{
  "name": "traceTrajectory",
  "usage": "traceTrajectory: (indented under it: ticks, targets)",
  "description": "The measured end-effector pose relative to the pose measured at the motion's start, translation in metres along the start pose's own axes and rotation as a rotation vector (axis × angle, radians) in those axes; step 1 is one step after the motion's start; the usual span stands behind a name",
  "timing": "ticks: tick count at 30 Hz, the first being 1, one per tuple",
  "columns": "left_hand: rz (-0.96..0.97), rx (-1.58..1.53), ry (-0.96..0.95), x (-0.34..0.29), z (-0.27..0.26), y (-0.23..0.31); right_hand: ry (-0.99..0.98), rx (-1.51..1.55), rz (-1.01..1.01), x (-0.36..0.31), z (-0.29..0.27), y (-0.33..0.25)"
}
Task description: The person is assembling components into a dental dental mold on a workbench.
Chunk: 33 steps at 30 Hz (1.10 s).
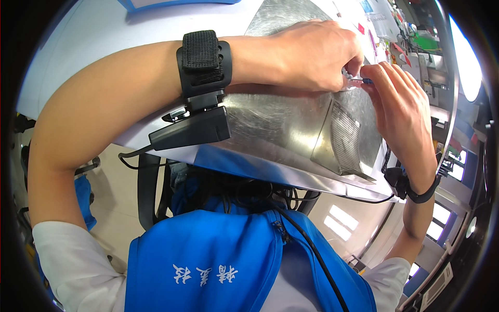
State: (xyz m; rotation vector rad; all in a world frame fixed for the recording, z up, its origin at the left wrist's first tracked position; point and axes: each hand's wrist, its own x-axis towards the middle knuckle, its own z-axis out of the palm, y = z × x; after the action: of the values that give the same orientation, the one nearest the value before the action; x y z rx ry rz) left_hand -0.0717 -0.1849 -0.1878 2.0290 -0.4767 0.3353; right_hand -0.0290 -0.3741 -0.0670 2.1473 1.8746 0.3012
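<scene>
Pinching a small, partly hidden piece (352, 85) in the left hand (322, 56) at the far right of the metal-covered worktop (270, 127); holding a slim, dark-ended tool (367, 81) in the right hand (403, 99), pointed left at the piece; wearing black straps (201, 50) on both wrists.

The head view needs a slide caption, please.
Right hand holds a thin, dark-handled tool near the left hand, over a silver metal surface.

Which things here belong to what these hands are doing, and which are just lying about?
In use:
small piece, partly hidden, in the left hand
thin tool in the right hand

Apparently lying about:
mesh-patterned piece
blue-edged object, top
green item, upper right
</scene>
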Motion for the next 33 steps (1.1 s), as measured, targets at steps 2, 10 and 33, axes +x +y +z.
traceTrajectory:
  ticks: [2, 10, 33]
  targets:
    - [0.028, -0.017, 0.027, -0.002, 0.000, -0.002, 0.029, 0.051, -0.003, -0.002, -0.001, 0.002]
    - [0.059, 0.039, 0.052, -0.004, 0.000, -0.002, 0.043, 0.031, 0.015, 0.004, -0.002, -0.006]
    - [0.023, 0.004, 0.045, -0.003, 0.001, -0.001, -0.183, -0.058, 0.184, -0.007, 0.001, -0.005]
